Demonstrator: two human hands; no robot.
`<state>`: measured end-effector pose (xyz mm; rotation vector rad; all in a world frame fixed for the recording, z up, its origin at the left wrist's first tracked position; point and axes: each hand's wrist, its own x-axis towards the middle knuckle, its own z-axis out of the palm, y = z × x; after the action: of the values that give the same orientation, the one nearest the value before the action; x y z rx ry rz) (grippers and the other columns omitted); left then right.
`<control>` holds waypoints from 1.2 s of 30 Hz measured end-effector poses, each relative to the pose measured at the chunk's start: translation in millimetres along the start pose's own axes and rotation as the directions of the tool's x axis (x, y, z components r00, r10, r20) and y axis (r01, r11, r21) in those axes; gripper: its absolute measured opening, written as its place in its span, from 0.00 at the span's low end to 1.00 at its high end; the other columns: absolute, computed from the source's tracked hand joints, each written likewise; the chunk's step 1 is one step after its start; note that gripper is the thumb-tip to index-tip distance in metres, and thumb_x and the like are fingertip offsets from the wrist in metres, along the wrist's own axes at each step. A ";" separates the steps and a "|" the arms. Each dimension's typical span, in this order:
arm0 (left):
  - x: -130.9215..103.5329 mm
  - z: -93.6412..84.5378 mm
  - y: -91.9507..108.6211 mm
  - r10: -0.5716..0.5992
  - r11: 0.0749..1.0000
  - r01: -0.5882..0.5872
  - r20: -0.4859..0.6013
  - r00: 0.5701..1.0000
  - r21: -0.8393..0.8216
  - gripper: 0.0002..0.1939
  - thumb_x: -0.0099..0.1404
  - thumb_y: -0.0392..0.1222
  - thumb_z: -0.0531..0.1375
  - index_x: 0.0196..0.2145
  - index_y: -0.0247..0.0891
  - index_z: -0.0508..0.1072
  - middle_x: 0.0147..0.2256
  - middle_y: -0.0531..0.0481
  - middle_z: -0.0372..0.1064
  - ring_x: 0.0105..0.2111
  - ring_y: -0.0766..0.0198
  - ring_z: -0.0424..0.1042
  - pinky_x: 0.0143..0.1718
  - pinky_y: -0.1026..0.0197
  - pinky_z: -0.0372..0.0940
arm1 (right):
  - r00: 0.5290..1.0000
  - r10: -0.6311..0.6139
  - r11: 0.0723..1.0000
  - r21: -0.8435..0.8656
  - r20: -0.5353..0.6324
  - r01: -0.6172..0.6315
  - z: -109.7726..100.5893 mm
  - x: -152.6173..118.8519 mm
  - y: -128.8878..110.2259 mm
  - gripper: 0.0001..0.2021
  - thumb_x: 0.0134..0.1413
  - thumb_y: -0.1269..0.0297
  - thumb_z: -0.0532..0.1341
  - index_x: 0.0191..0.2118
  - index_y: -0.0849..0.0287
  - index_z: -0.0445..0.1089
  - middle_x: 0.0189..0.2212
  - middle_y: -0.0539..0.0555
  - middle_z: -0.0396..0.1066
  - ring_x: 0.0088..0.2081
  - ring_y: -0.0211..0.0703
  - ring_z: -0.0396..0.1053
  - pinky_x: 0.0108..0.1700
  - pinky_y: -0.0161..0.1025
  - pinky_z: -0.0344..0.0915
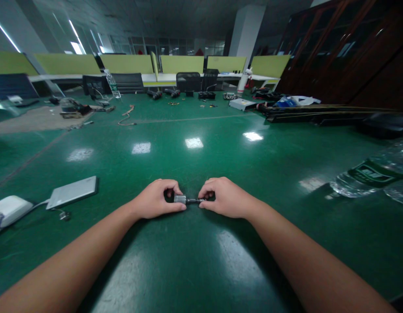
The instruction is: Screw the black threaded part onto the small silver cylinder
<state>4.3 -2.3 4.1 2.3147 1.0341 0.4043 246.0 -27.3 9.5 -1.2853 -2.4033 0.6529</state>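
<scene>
Between my hands, just above or on the green tabletop [195,243], is a small silver metal cylinder [179,199] with a thin dark shaft [192,201] reaching out to its right. My left hand [159,199] grips the cylinder between thumb and fingers. With thumb and fingertips, my right hand [223,198] pinches the shaft's far end. The part inside the right fingertips is mostly covered. Cylinder and shaft lie roughly level and in line with each other. Whether they are one piece I cannot tell.
To the left lie a flat silver box [72,192] with a cable and a white device [8,211]. Clear plastic bottles [367,176] lie on the right. Farther back are power drills [155,94], an upright bottle [112,84], a grey box [242,104] and dark strips [302,114].
</scene>
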 end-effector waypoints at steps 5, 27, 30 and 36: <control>-0.1 -0.3 1.9 -0.004 1.000 0.004 -0.002 1.000 0.004 0.15 0.56 0.51 0.67 0.32 0.36 0.74 0.29 0.52 0.71 0.29 0.65 0.67 0.30 0.65 0.57 | 1.000 0.015 1.000 -0.014 0.005 -0.015 -1.6 -1.3 3.1 0.05 0.48 0.67 0.67 0.34 0.59 0.78 0.30 0.52 0.73 0.31 0.37 0.68 0.34 0.35 0.60; -1.2 -0.3 0.2 0.005 1.000 -0.005 0.007 1.000 0.002 0.16 0.57 0.52 0.67 0.33 0.36 0.74 0.31 0.51 0.73 0.30 0.64 0.68 0.33 0.64 0.59 | 0.990 0.122 0.992 0.028 0.067 -0.124 -16.5 -9.1 16.3 0.06 0.44 0.67 0.68 0.33 0.59 0.78 0.29 0.52 0.76 0.31 0.39 0.71 0.33 0.35 0.64; -1.2 -0.2 0.3 -0.001 1.000 0.001 0.006 1.000 -0.003 0.15 0.57 0.52 0.67 0.32 0.36 0.74 0.31 0.51 0.73 0.30 0.64 0.68 0.34 0.63 0.60 | 0.990 0.121 0.992 0.040 0.072 -0.124 -15.6 -8.5 13.6 0.06 0.44 0.67 0.68 0.32 0.59 0.78 0.29 0.52 0.76 0.30 0.39 0.71 0.32 0.35 0.63; -0.9 -1.1 0.6 -0.003 1.000 0.003 -0.002 1.000 -0.020 0.15 0.56 0.51 0.67 0.32 0.36 0.74 0.30 0.51 0.73 0.30 0.64 0.68 0.33 0.64 0.60 | 0.994 0.103 0.994 0.042 0.043 -0.105 -14.6 -7.3 11.6 0.05 0.45 0.66 0.68 0.32 0.59 0.78 0.28 0.51 0.75 0.30 0.38 0.70 0.32 0.35 0.62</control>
<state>3.5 -2.9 5.3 2.2950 1.0294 0.4139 265.1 -24.4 14.9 -1.3996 -2.3521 0.7644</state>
